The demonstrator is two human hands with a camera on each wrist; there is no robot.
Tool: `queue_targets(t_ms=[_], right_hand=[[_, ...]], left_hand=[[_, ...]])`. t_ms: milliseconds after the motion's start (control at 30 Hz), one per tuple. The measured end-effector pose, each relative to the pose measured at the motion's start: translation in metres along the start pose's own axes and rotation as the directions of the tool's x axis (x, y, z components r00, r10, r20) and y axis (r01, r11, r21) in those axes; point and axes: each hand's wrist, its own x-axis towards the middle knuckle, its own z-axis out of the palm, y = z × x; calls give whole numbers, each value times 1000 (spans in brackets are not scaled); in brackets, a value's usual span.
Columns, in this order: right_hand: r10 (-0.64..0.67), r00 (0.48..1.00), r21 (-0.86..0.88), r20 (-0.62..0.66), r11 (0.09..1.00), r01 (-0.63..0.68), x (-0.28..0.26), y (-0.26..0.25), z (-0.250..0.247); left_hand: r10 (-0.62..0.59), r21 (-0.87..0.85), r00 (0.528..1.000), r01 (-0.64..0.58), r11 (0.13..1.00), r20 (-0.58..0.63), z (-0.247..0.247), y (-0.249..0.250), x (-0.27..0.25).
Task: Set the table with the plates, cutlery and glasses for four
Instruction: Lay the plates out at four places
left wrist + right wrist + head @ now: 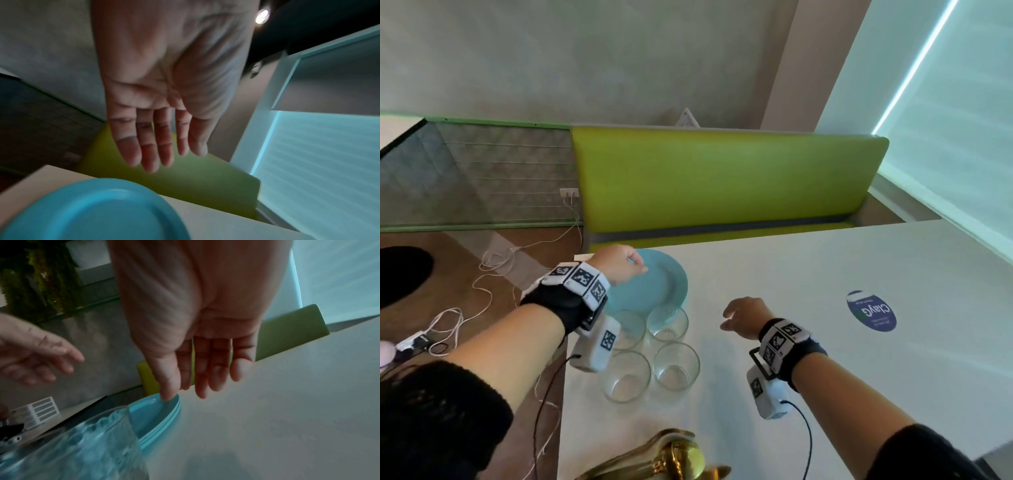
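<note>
Gold-toned cutlery (654, 459) lies bunched at the near edge of the white surface (825, 274), shiny, a rounded spoon bowl catching the light; single pieces hard to separate. Just beyond it, four clear glasses (654, 353) stand upright in a tight two-by-two cluster, rims up, close to the surface's left edge. The far pair stands against the near rim of the plates.

Stack of plates (654, 284), pale turquoise, round, smooth and matte with a shallow raised rim. Right wrist view shows several thin edges layered, so more than one plate; exact count not readable. The stack sits at the far left corner of the surface.

Left hand (619, 265) hovers over the left rim of the stack, fingers (148, 146) straight and together, palm down, holding nothing; contact with the plate cannot be told. Right hand (744, 317) is above bare surface, just right of the glasses, fingers relaxed and slightly spread, empty. Both wrists carry black bands with white marker blocks.

Further right on the surface, a round blue sticker (871, 311). Behind the surface, a lime-green bench (722, 178) with padded backrest. White cables (493, 267) trail over the brown floor at left.
</note>
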Motion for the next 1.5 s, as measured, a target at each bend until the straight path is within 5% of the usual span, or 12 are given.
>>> queue_targets(t_ms=[300,633,800,967,1333,1500], right_hand=[[46,993,126,106,990,-59,79,-30,7],[103,972,358,210,917,-174,130,-46,41],[60,978,373,200,918,-132,136,-56,44],[72,984,411,163,902,-134,134,-56,45],[57,996,552,-71,834,-9,114,-41,-13],[109,971,688,-212,723,69,82,-24,-58]], left_hand=[[-353,124,933,343,931,70,6,-82,86],[-448,-48,869,467,883,207,52,-176,144],[-467,-82,854,495,865,230,45,-151,128],[-421,-71,886,440,895,193,44,-164,140],[-256,-242,966,256,936,31,-22,-51,108],[-124,-447,991,130,885,41,-44,3,83]])
